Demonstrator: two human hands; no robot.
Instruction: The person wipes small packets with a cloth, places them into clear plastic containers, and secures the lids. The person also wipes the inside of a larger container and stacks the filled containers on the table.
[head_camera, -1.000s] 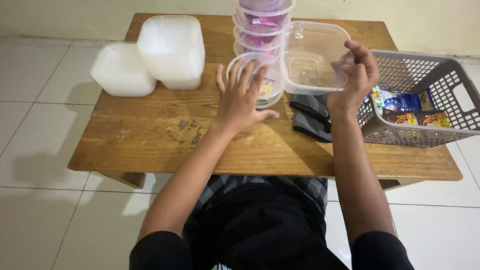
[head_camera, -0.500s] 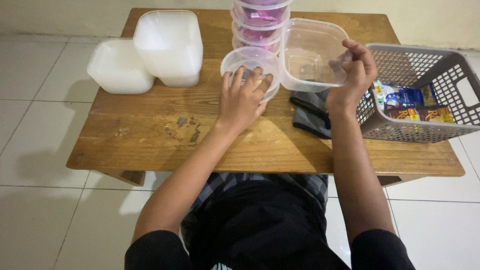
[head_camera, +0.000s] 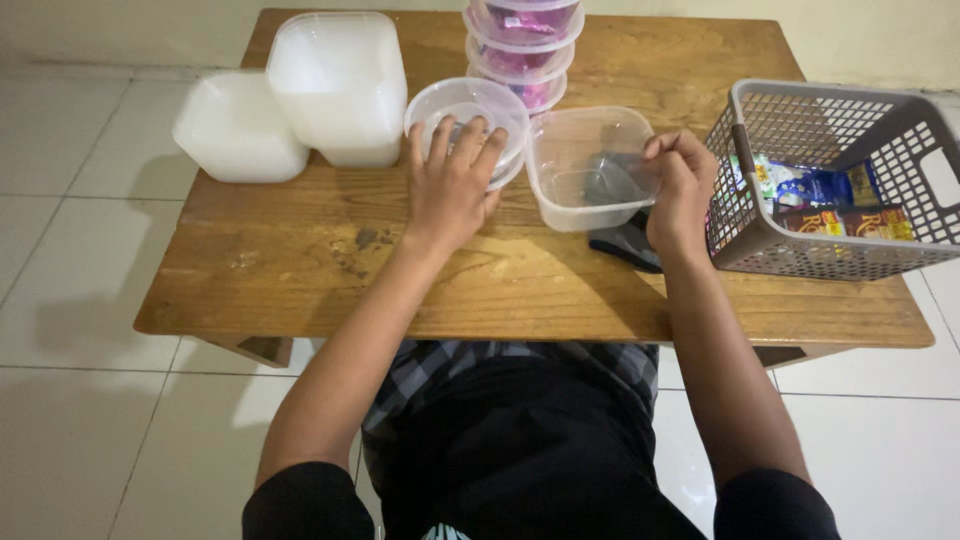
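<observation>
R hand (head_camera: 680, 190) now has the clear square plastic container (head_camera: 588, 165) down on the wooden table (head_camera: 300, 270), upright — 0.5 s ago it was held up, tilted; fingers pinch its right rim. L hand (head_camera: 450, 185) lies spread over the round clear plastic lidded tub (head_camera: 468, 120), which has shifted left, away from the stack of filled round tubs (head_camera: 520, 45). Grey mesh plastic basket (head_camera: 830, 180) w/ sachets sits right.
</observation>
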